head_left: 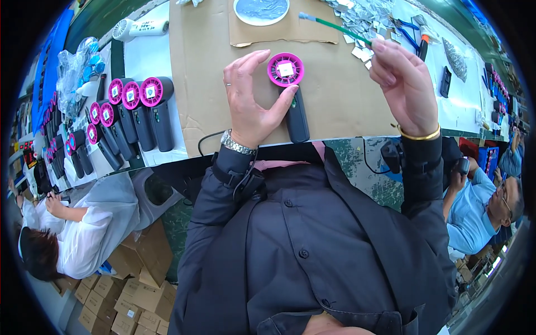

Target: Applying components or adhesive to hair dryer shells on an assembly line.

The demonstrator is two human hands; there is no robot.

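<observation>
fan [297, 111] on cardboard [201, 72], left grip [249, 100] spread wide, right grip [406, 84] pinching brush [336, 28], green floor [385, 192]

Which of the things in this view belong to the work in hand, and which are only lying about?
Likely in use:
pink-headed grey device, at the left hand
green stick, in the right hand
white plate with bluish contents
pale square pieces, resembling the device's centre square

Apparently lying about:
blue-handled pliers
white cylinder
clear plastic bag
cardboard boxes
</observation>
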